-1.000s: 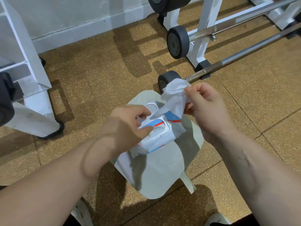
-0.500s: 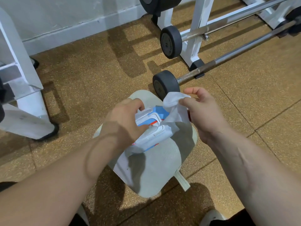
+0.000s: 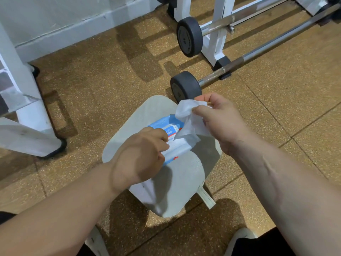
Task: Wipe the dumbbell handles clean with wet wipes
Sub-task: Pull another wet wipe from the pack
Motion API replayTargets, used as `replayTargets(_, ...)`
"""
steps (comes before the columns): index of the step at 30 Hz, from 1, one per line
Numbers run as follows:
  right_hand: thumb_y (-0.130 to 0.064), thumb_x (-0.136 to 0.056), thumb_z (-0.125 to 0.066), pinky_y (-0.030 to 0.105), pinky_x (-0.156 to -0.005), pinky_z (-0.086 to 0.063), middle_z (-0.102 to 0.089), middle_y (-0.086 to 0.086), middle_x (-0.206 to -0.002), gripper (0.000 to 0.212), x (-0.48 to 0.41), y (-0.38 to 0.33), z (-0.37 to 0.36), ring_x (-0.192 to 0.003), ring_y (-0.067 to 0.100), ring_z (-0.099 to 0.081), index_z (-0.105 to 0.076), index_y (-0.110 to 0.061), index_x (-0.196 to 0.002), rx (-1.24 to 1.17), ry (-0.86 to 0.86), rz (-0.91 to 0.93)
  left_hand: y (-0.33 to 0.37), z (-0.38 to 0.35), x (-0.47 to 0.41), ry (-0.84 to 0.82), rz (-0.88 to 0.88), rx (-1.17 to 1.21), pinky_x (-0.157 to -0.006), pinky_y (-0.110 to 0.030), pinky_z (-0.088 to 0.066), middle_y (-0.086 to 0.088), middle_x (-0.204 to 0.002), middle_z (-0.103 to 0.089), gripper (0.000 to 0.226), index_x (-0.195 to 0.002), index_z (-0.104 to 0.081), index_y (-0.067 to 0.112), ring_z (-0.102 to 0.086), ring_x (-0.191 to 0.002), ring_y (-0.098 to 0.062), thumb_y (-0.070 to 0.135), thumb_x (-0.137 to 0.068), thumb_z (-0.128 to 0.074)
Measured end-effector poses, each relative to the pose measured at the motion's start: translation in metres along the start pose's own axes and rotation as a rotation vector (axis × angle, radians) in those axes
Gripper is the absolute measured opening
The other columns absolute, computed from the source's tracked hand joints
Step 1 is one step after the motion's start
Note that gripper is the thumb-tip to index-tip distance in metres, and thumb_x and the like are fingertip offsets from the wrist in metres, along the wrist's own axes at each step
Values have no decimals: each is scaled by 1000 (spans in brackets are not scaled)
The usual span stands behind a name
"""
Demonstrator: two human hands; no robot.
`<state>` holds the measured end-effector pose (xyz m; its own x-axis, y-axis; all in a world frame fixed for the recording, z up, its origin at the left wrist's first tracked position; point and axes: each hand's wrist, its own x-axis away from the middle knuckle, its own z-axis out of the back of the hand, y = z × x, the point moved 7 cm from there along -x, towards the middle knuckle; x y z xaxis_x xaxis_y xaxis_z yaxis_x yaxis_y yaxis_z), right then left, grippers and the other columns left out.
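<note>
A blue and white wet wipes pack (image 3: 170, 143) lies on a pale grey stool seat (image 3: 177, 183). My left hand (image 3: 140, 156) holds the pack down, fingers curled on its lid. My right hand (image 3: 219, 119) pinches a white wet wipe (image 3: 188, 119) whose lower end still reaches the pack. Just beyond the stool lies a barbell with a black end weight (image 3: 185, 85) and a long steel handle (image 3: 267, 47) running up to the right. A second bar with a black weight (image 3: 189, 36) rests on a white rack.
The white rack's post and black foot (image 3: 219, 52) stand between the two bars. Another white frame (image 3: 24, 115) stands at the left. A grey wall and skirting (image 3: 73, 24) close the back. The floor is speckled brown tile; my shoes show at the bottom edge.
My right hand has drawn the wipe further up and to the right of the pack. My left hand has shifted its hold on the pack and its lid looks pressed down.
</note>
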<state>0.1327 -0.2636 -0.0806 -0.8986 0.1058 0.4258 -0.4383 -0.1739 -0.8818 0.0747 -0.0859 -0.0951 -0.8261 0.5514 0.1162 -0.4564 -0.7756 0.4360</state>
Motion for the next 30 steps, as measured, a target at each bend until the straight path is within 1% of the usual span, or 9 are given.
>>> replayTargets(3,-8,-85,-65,24,-55,-44,-64,0,-78,13,1,1,-6,-62,9,-54,-69,-16,-94,17,-32,19,6,-4,-1,-30,-34,-28,-64,-44,-53,-2,-96,-65,29,-64,-61,13,-57,-79,-32,22,-72,-34)
replayTargets(5,-9,-83,-66,25,-57,-44,-64,0,-78,13,4,-2,-10,-63,9,-55,-69,-17,-92,9,-60,29,5,6,-4,74,2,82,-72,-40,-56,-3,-92,-69,33,-69,-69,12,-62,-81,-31,23,-75,-39)
replayTargets(9,-5,-83,-68,27,-58,-41,-64,6,-78,13,15,-25,-19,-66,15,-56,-68,-16,-90,-55,-179,49,-13,45,-8,314,511,741,-70,-9,-44,-1,-89,-70,18,-101,-76,16,-60,-76,-5,17,-89,-63)
replayTargets(13,1,-84,-70,32,-64,-44,-66,10,-78,18,38,-56,-15,-74,24,-58,-67,-14,-91,-182,-259,33,8,66,-9,238,702,1252,-90,-15,-50,-5,-129,-65,50,-143,-53,11,-64,-114,-9,14,-95,-67)
replayTargets(18,-13,-73,-75,38,-72,-48,-68,19,-85,19,94,-135,6,-78,24,-61,-71,-15,-91,-168,-249,16,57,164,6,402,702,1196,-61,-14,-49,6,-73,-72,8,-95,-70,6,-64,-64,-3,-1,-92,-67)
replayTargets(21,-17,-77,-74,36,-71,-48,-69,16,-89,19,139,-212,26,-80,24,-62,-70,-12,-96,-224,-236,-20,97,245,20,415,697,1210,-68,-21,-51,3,-82,-74,18,-79,-65,14,-63,-67,-6,2,-92,-69)
replayTargets(25,-7,-92,-65,31,-66,-50,-70,9,-83,11,205,-331,48,-71,19,-64,-71,-15,-88,-291,-210,-19,148,378,45,457,649,1219,-87,-38,-53,0,-108,-76,16,-72,-64,19,-70,-94,-18,9,-83,-69)
replayTargets(27,-2,-92,-63,29,-62,-49,-68,9,-80,14,239,-392,54,-67,19,-63,-70,-13,-85,-279,-176,1,172,447,61,458,609,1174,-76,-32,-53,3,-92,-76,21,-69,-61,19,-69,-82,-17,5,-82,-69)
replayTargets(30,-2,-89,-66,39,-70,-49,-67,12,-83,16,290,-476,52,-74,26,-61,-70,-16,-83,-253,-152,38,205,541,92,428,540,1042,-51,-26,-34,0,-62,-50,22,-73,-54,14,-40,-56,-13,0,-85,-66)
